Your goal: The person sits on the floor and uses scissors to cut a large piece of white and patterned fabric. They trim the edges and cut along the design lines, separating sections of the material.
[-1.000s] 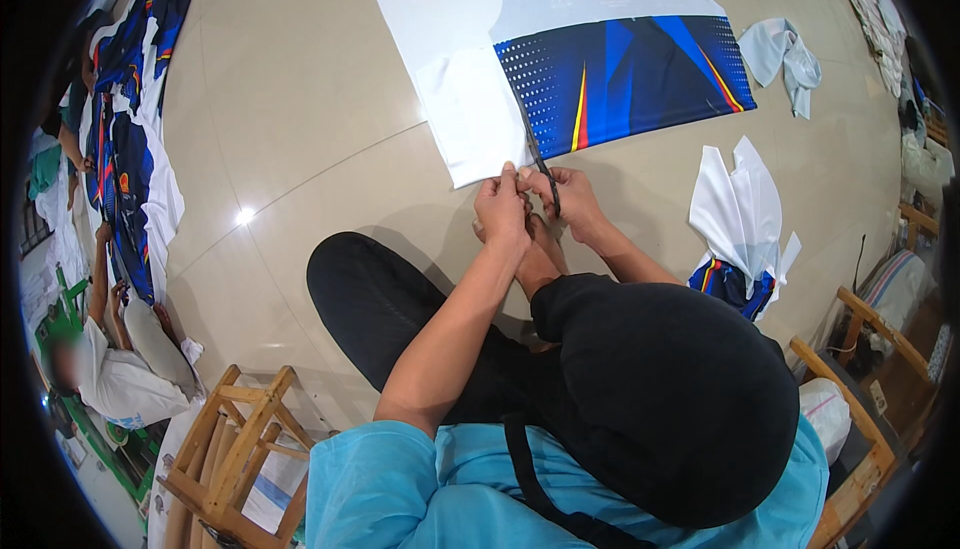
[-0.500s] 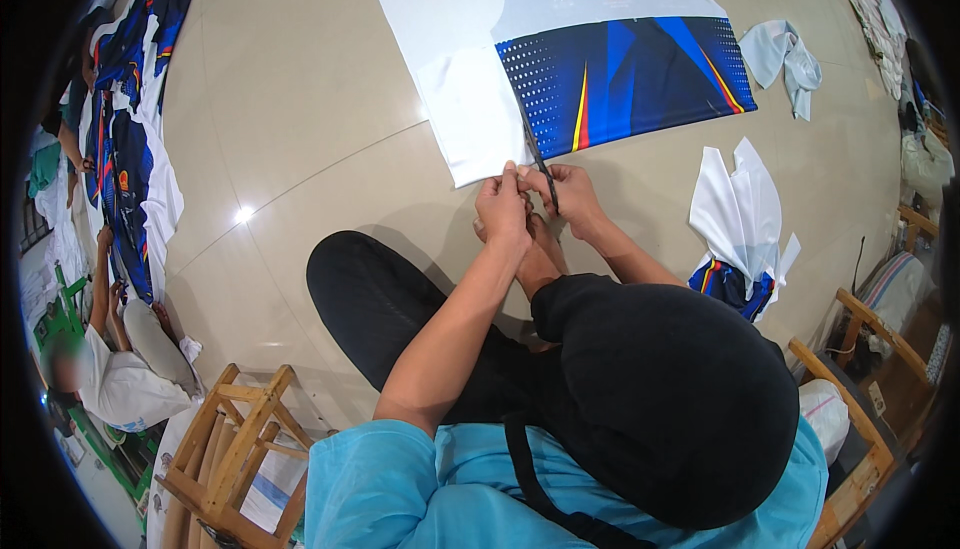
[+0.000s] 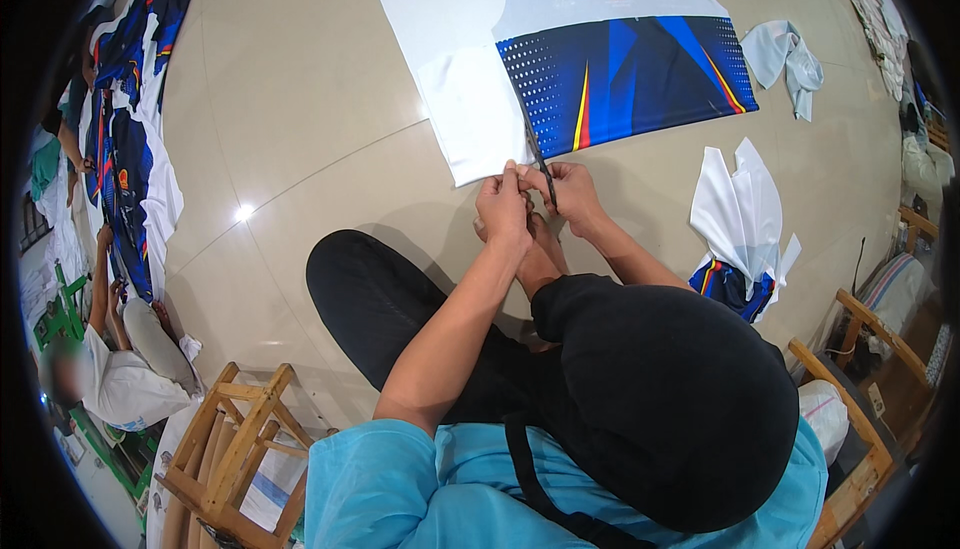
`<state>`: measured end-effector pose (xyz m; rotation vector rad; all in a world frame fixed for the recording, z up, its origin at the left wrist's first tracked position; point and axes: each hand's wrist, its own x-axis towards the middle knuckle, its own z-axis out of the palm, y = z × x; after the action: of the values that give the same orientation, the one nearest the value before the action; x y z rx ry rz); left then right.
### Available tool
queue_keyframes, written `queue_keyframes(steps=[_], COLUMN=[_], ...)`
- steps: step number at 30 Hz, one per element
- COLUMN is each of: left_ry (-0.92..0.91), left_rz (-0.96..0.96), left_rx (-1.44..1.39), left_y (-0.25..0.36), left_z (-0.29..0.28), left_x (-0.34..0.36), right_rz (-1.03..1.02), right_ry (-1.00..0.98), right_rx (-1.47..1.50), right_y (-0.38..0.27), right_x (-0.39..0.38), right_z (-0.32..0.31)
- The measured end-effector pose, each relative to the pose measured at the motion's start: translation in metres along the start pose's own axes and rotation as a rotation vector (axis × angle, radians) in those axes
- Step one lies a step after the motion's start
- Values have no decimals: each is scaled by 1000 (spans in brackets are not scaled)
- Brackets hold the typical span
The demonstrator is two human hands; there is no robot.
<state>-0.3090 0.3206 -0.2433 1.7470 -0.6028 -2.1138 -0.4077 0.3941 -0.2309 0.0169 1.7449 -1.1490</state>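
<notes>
On the tiled floor before me lies a fabric panel (image 3: 660, 89), blue with white dots and red and yellow stripes, its upper part pale. A white strip of fabric (image 3: 470, 119) runs along its left side. My left hand (image 3: 503, 207) pinches the near corner of that white strip. Close beside it, my right hand (image 3: 575, 197) is closed around dark scissors (image 3: 541, 164). Their blades point away from me, along the line between the white strip and the blue part. My bare foot lies just under the hands and is partly hidden.
Fabric scraps lie at the right: a crumpled white and blue piece (image 3: 738, 214) and a pale grey one (image 3: 790, 59). A wooden stool (image 3: 235, 439) stands lower left. Beyond it another person (image 3: 135, 374) sits near long printed cloth (image 3: 125, 169). Wooden frames (image 3: 850, 429) stand lower right.
</notes>
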Motion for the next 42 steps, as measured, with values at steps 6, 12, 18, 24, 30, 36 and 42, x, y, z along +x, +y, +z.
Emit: queue_keyframes(steps=[6, 12, 18, 24, 30, 36, 42], left_ry=[-29, 18, 17, -8, -14, -23, -9], left_rz=[9, -5, -15, -25, -26, -30, -35], left_rx=[-20, 6, 33, -19, -30, -44, -35], left_y=[-2, -2, -2, -2, -1, -1, 1], left_z=[-3, 1, -2, -2, -1, -2, 0], left_x=[3, 3, 5, 4, 3, 2, 1], right_rz=[-23, 7, 8, -7, -9, -17, -6], right_ry=[-8, 15, -15, -16, -9, -7, -28], right_rx=[-29, -56, -21, -33, -68, -81, -54], right_y=[3, 6, -6, -12, -12, -13, -18], right_x=[2, 10, 21, 24, 27, 25, 25], right_z=[-1, -5, -1, 1, 1, 0, 1])
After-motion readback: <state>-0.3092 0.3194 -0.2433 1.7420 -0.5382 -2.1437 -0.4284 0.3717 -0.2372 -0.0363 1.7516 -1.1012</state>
